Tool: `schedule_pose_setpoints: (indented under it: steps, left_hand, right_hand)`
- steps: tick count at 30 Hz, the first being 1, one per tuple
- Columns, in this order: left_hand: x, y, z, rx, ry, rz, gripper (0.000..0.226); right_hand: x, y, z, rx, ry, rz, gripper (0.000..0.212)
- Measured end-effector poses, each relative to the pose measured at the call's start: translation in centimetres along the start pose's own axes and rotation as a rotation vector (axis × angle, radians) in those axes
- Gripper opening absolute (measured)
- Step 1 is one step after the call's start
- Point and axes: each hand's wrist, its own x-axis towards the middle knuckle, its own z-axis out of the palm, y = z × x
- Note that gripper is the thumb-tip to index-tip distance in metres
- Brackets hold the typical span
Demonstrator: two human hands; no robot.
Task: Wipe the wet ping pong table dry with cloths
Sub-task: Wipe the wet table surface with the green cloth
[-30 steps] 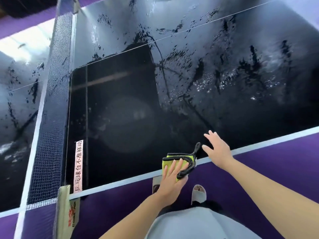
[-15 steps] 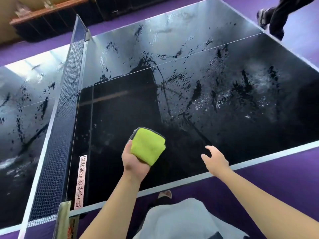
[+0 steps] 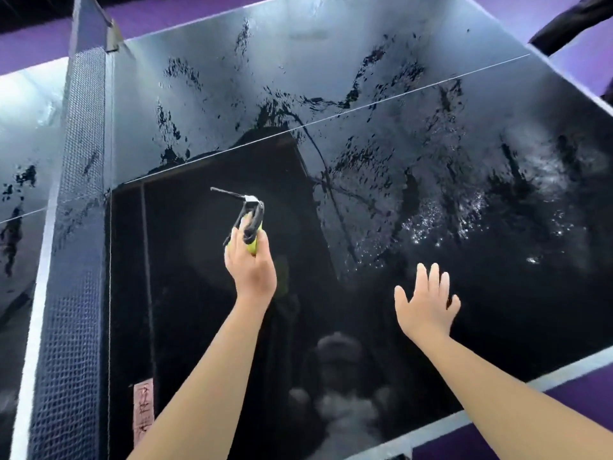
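Yellow-green cloth [image 3: 252, 241] bunched in your left hand [image 3: 250, 264], right hand [image 3: 426, 305] spread empty: wiping not begun; next, press it onto the wet table [image 3: 431, 161].

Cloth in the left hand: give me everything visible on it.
The cloth is yellow-green with dark edging, looks like soft microfibre, and is bunched up. A dark strip with a small white tag sticks out from its top, pointing up and left. The left hand grips its lower part, hiding much of it. It is held over the dark, wet ping pong table; whether it touches the surface is unclear.
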Motion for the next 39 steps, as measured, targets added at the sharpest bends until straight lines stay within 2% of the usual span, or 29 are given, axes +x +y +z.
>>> schedule_pose_setpoints:
  steps: [2,3,5,7,12,15,19,21,24,29,34,39]
  left_hand:
    - [4.0,-1.4,2.0,0.214,-0.064,0.109,0.04]
    - [5.9,-2.4,3.2,0.294,-0.156,0.11,0.043]
    - [9.0,-4.7,5.1,0.627,-0.395,0.151,0.053]
    - [12.2,-6.8,6.6,0.914,-0.504,0.263,0.064]
    - [21.8,-5.1,12.5,0.97,-0.479,0.258,0.066]
    - [27.5,-2.7,17.0,0.96,-0.559,0.241,0.064]
    - [30.2,-1.1,20.7,0.999,-0.664,0.351,0.065]
    - [29.4,-1.2,20.8,1.019,-0.705,0.446,0.063]
    - [26.2,-1.6,19.1,1.001,-0.861,0.597,0.06]
    - [16.1,-3.8,14.8,0.994,-1.033,0.848,0.064]
    - [6.7,-5.3,10.7,0.97,-1.139,0.881,0.063]
    - [-2.0,-7.1,7.4,0.943,-1.109,0.914,0.062]
  right_hand:
    - [1.1,-1.8,1.6,0.016,0.037,0.071,0.068]
    - [1.5,-2.4,2.4,0.014,0.08,0.1,0.068]
    - [1.5,-2.9,3.7,-0.02,0.16,0.134,0.068]
    - [1.7,-3.0,4.5,-0.04,0.21,0.147,0.067]
    - [2.5,-2.9,5.4,-0.013,0.305,0.16,0.072]
    - [2.7,-2.8,5.7,-0.014,0.327,0.159,0.074]
    - [2.9,-2.8,5.8,-0.009,0.367,0.156,0.074]
    - [2.9,-2.9,5.7,0.005,0.389,0.149,0.074]
    - [2.8,-3.0,5.6,0.002,0.41,0.143,0.073]
    - [2.8,-2.9,5.4,0.006,0.374,0.14,0.072]
    - [2.7,-2.7,5.3,-0.004,0.322,0.154,0.071]
    - [2.7,-2.7,5.3,-0.01,0.31,0.138,0.072]
